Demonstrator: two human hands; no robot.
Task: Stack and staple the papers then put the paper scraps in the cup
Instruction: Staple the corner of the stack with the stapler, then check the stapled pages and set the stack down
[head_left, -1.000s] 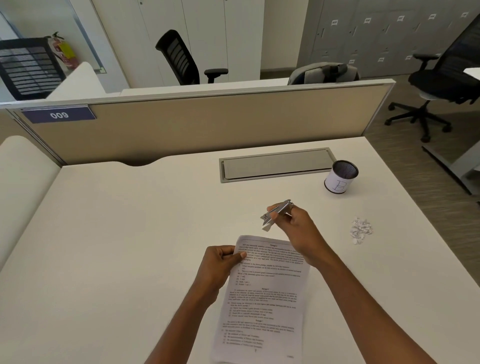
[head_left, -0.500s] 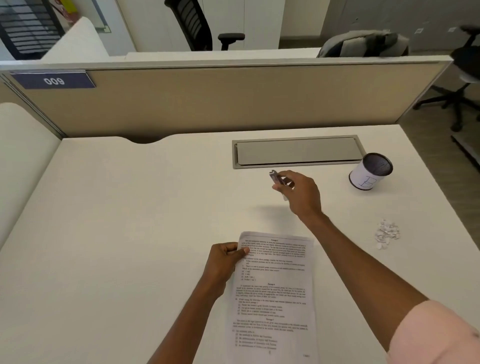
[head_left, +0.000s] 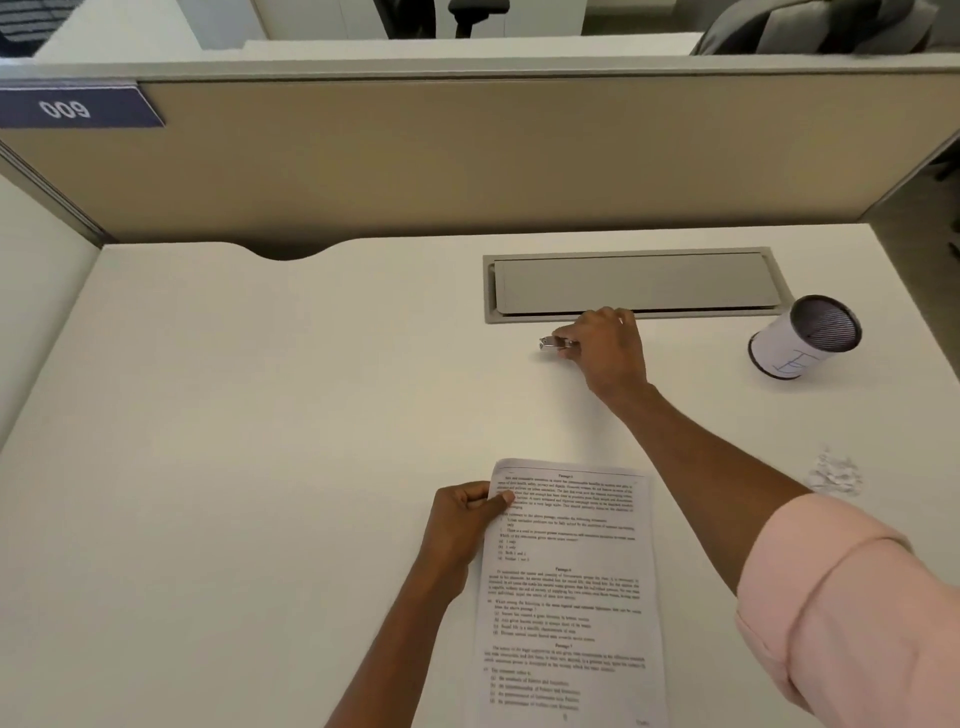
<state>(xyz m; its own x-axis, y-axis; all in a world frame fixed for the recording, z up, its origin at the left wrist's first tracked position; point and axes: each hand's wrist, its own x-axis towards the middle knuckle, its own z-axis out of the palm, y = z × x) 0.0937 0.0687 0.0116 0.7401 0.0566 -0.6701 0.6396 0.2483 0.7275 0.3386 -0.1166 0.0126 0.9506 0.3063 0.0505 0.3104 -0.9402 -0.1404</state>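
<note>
Both occupied: left grip (head_left: 462, 519) pinches papers (head_left: 571, 597) at top-left corner, near worktop (head_left: 260, 415) edge; right grip (head_left: 608, 353) curled round stapler (head_left: 553, 344) beside cable hatch (head_left: 634, 283). Scraps (head_left: 834, 475) near right edge; cup (head_left: 802, 338) toward far right corner.

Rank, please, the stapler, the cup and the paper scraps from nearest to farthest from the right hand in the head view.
1. Stapler: gripped in the right hand itself.
2. Cup: on the desk to its right.
3. Paper scraps: farther right, closer to the person.
</note>
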